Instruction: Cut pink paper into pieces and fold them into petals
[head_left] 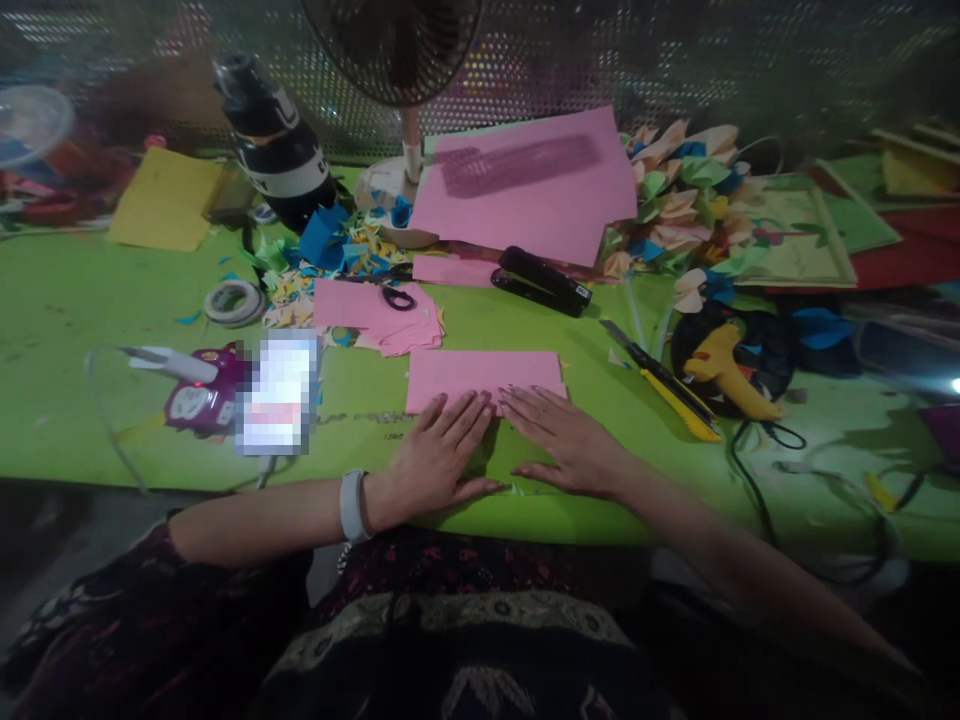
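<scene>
A folded pink paper (484, 372) lies flat on the green table, close to its front edge. Both hands press on its near edge. My left hand (442, 450), with a grey band at the wrist, has its fingers stretched over the paper's lower left part. Fingers of my right hand (566, 440) lie flat along the lower right part, thumb held apart. The fingertips of the two hands almost meet at the middle. Behind the paper are a black stapler (541, 282) and cut pink pieces (375, 315) with scissors (397, 298) partly on them.
A yellow cutter knife (667, 390) and a yellow glue gun (731, 370) lie to the right. Left are a lit phone (277, 390), a purple power block (206, 390) and a tape roll (234, 301). A bottle (281, 160), fan (397, 40) and large pink sheet (532, 195) stand behind.
</scene>
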